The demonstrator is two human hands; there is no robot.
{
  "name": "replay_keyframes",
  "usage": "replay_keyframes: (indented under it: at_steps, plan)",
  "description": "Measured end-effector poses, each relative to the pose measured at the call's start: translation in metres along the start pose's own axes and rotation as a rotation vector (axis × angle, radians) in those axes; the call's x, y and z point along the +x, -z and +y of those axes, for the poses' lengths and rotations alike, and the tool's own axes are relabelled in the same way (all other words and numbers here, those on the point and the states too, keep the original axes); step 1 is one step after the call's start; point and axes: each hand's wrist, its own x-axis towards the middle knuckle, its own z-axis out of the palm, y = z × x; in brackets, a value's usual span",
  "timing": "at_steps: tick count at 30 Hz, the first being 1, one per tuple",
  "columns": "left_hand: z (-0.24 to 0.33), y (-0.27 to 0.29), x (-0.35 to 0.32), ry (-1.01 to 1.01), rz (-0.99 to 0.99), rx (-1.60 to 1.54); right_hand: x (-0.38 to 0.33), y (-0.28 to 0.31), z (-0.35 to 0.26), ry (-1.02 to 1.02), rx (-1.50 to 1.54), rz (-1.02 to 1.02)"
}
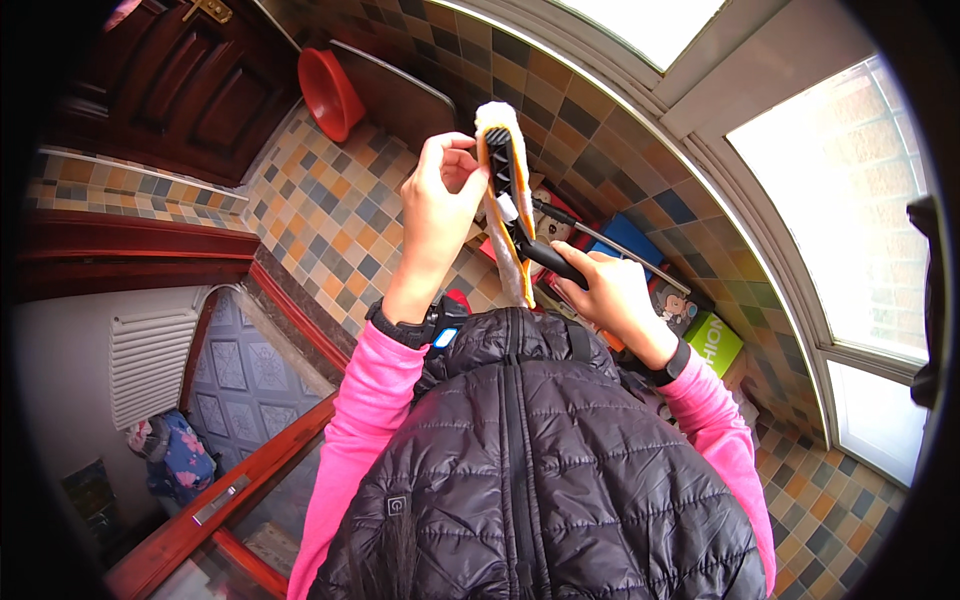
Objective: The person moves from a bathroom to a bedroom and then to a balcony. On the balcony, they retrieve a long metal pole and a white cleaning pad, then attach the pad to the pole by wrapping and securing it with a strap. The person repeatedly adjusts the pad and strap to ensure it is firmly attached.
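Note:
In front of my chest I hold up a window washer (500, 170) with a T-shaped black head and a fluffy white cover (508, 275) edged in yellow. The washer's black handle (555, 260) is gripped in my right hand (618, 295), fingers wrapped round it. Thumb and fingers of my left hand (438, 195) pinch the cover's left edge near the head's upper end. The cover lies along both sides of the black bar, which shows between its edges. My left fingertips are partly hidden behind the thumb.
A red plastic basin (332, 95) leans by the tiled wall. Boxes, including a blue one (625, 240) and a green one (712, 343), stand along the wall under the window (840, 200). A dark red door (190, 90) is at upper left, a wooden frame (220, 500) at lower left.

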Motion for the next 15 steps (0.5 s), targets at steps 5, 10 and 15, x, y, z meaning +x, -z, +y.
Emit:
replay_keyframes:
  at_steps: [5, 10, 15]
  plan:
    - [0.003, -0.001, 0.006, -0.122, 0.028, 0.096, -0.002, 0.001, -0.003, 0.009, 0.024, 0.025]
    - [0.003, -0.004, 0.009, -0.204, 0.128, 0.163, -0.007, 0.002, -0.006, 0.038, -0.048, 0.007]
    - [0.004, -0.003, 0.003, -0.450, 0.234, 0.341, -0.013, 0.003, -0.009, 0.044, -0.094, 0.014]
